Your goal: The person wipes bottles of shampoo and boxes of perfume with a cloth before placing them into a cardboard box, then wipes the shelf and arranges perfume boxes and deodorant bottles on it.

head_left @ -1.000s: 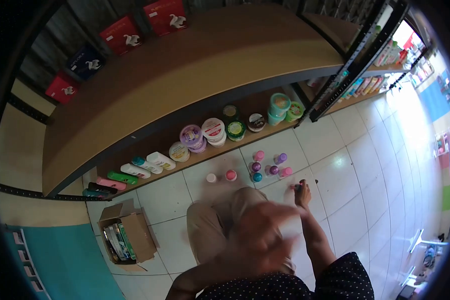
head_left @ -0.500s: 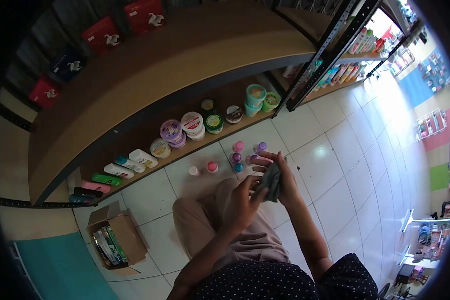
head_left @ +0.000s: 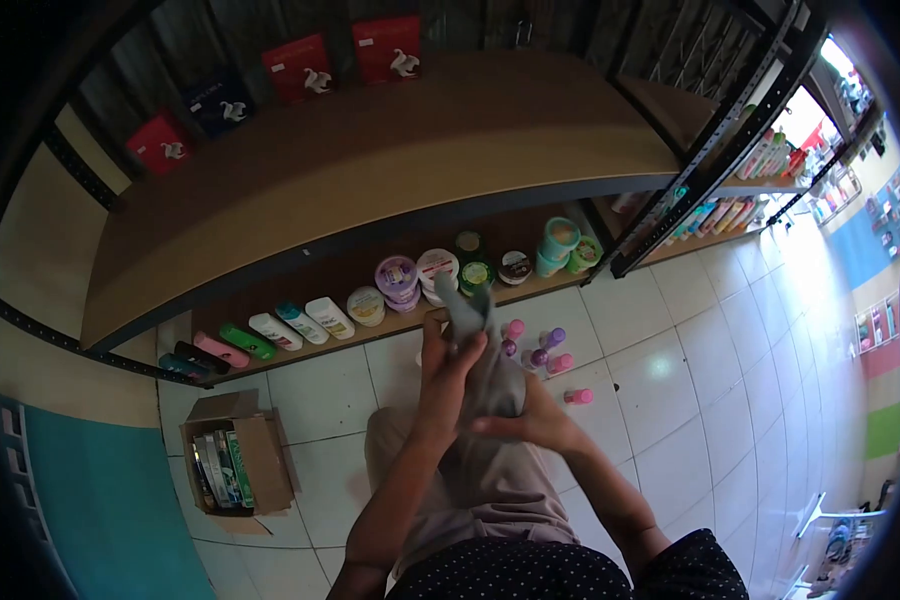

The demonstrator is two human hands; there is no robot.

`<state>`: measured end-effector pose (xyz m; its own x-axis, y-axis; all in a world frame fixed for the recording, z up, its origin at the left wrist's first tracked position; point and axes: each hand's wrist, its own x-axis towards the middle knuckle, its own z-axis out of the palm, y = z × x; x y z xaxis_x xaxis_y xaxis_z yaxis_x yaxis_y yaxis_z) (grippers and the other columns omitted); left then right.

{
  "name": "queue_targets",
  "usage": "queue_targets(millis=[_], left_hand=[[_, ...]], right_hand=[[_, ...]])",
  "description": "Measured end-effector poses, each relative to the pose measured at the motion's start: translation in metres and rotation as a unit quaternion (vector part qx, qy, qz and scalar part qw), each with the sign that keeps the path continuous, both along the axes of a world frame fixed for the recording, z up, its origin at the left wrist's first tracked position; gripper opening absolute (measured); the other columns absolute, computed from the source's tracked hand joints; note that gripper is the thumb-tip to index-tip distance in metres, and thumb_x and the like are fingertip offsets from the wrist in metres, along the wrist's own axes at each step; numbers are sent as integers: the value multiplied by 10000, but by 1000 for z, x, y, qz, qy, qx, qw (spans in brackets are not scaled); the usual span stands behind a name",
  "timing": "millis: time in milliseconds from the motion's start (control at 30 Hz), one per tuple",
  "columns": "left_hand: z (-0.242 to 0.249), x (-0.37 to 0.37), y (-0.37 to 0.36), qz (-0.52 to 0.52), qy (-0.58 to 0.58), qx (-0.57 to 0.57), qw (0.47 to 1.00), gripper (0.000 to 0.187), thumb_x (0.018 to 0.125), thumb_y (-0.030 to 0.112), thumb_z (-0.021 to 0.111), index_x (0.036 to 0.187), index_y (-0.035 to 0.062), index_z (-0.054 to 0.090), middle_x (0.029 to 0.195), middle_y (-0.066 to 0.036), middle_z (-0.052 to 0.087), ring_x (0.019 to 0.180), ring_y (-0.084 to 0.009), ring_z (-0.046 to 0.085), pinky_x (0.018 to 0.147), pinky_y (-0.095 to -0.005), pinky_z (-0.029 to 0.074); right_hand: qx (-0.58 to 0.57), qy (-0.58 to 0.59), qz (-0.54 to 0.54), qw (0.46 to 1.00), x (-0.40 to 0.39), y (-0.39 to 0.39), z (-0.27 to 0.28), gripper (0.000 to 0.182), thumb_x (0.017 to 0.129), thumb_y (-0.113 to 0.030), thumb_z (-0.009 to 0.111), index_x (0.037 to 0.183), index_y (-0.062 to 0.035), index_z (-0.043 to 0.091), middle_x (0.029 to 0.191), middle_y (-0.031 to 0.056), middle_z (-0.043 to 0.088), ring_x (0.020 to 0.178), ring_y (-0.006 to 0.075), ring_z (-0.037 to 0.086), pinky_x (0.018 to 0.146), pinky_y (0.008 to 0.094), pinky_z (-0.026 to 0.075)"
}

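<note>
A grey cloth (head_left: pixel 497 378), smeared by motion, is spread between my two hands above my lap. My left hand (head_left: pixel 444 385) is closed on its left side, thumb laid over the fabric. On the lower right, my right hand (head_left: pixel 538 418) grips the cloth with the thumb in front and the fingers mostly hidden behind it. Just beyond the hands, small bottles with pink and purple caps stand on the tiles, among them a purple-capped bottle (head_left: pixel 553 337) and a pink-capped bottle (head_left: pixel 561 363). Another pink bottle (head_left: pixel 578 397) is right of my right hand. The cloth and hands cover part of this group.
A low shelf (head_left: pixel 390 322) ahead carries tubs (head_left: pixel 397 278) and a row of bottles (head_left: pixel 328 317). The upper shelf (head_left: pixel 400 150) overhangs it, with red and blue boxes (head_left: pixel 388 50) at its back. An open cardboard box (head_left: pixel 275 470) of packages sits on the floor at left.
The cloth was bunched between my hands and is now opened out longer. Both hands have moved left and lower, and the view has shifted, showing more of the upper shelf.
</note>
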<state>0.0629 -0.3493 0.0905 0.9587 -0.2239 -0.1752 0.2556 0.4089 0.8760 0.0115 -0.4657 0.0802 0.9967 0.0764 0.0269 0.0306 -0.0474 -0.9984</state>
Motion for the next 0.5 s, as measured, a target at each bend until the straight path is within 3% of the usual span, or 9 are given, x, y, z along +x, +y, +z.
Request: queue_targets(millis=[67,133,200,267,333,400,433,467,500], left_hand=[[3,5,2,5,-30,-17,999,316,791,89,546,1064,84,387,1008,-30,477,930,-105,446,843,-248,329],[3,10,8,32,-79,-62,994,321,753,35,579,1010,86,394,1000,-27,477,924,-99,455,801,-244,368],[4,12,13,41,-100,-65,992,321,742,11,583,996,84,401,993,-27,480,909,-97,468,774,-238,387],[4,10,14,47,-119,-70,989,323,730,-12,587,982,82,408,985,-28,483,894,-95,480,746,-231,405],[-1,0,10,48,-235,98,966,308,723,-14,593,963,73,421,961,-34,496,867,-100,502,714,-228,426],[-2,-3,11,27,-245,116,962,290,715,0,609,936,70,434,949,-36,508,854,-103,511,707,-229,433],[-2,-3,12,8,-253,135,958,273,707,15,625,909,67,448,936,-38,519,841,-107,520,700,-229,441],[-5,-1,15,9,-254,136,958,273,707,15,625,909,67,448,936,-38,519,841,-107,520,700,-229,441],[-11,2,21,-5,-131,13,991,269,711,49,636,919,57,466,929,-37,530,839,-105,523,690,-232,444]], right_hand=[[15,42,-18,999,3,9,-2,401,702,-155,658,1031,12,502,878,92,578,839,166,545,745,287,424],[-45,47,-41,997,6,7,13,416,694,-166,665,1023,24,497,891,109,575,845,163,542,758,282,417],[-60,-73,-57,994,8,8,20,360,700,-149,653,981,29,516,837,109,583,784,137,535,724,267,416],[-79,-119,-77,987,15,5,15,319,709,-129,636,966,25,527,800,95,583,768,124,528,703,256,414],[-98,-164,-102,976,22,5,11,278,718,-108,619,950,22,537,764,82,582,752,110,521,682,244,412],[57,-28,-148,987,29,12,11,151,741,-90,583,830,23,537,661,50,526,668,91,476,606,233,386],[58,-29,-148,987,29,11,10,151,741,-90,583,830,23,537,661,50,526,668,91,476,606,233,386],[-17,-44,-157,986,30,10,10,119,785,-97,522,817,16,542,683,18,510,656,68,449,601,213,370],[-92,-59,-165,980,30,9,10,145,829,-104,460,805,9,547,705,-13,494,645,45,421,597,193,354]])
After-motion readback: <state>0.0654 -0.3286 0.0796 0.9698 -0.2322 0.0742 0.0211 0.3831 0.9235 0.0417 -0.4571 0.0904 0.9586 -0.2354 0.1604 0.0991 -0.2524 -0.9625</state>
